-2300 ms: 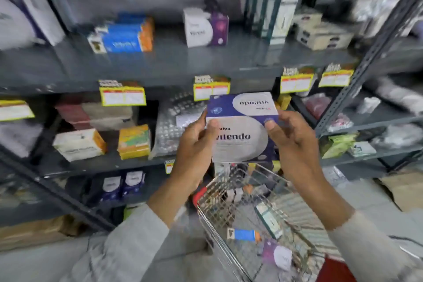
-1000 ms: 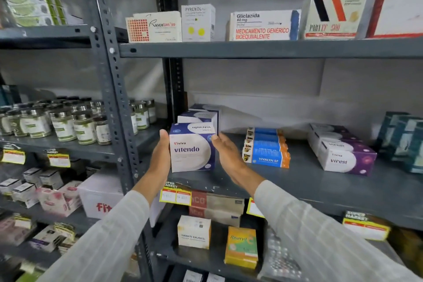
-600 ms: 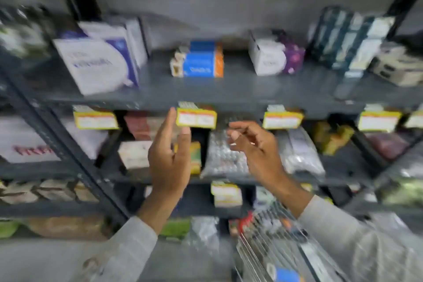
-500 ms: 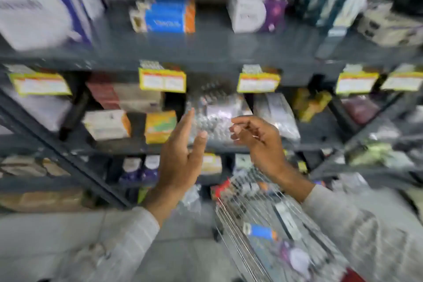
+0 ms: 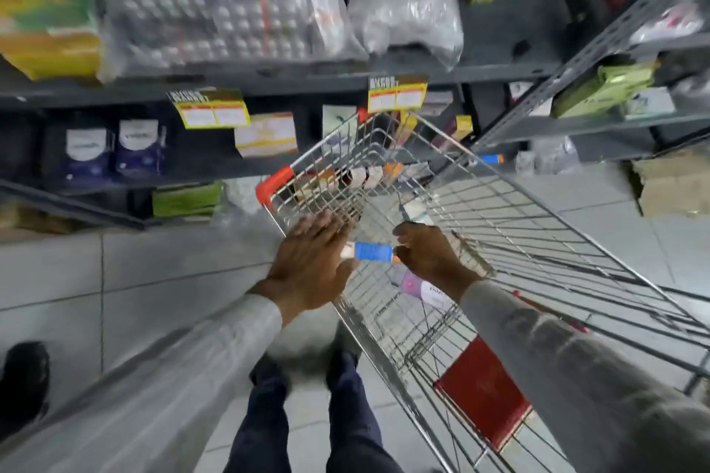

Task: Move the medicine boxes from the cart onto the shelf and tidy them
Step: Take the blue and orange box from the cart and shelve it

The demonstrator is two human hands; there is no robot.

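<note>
The shelf fronts the wire cart, whose basket leaves open room to lift straight up. Both hands reach in over its near rim: the left hand spread, fingers apart, touching one end of a blue medicine box; the right hand curled at the other end, though whether it is clamped cannot be told. With so light a hold, the box could slip or catch the wire edge.

Slim blue box, white and orange ends, level inside wire cart
</note>
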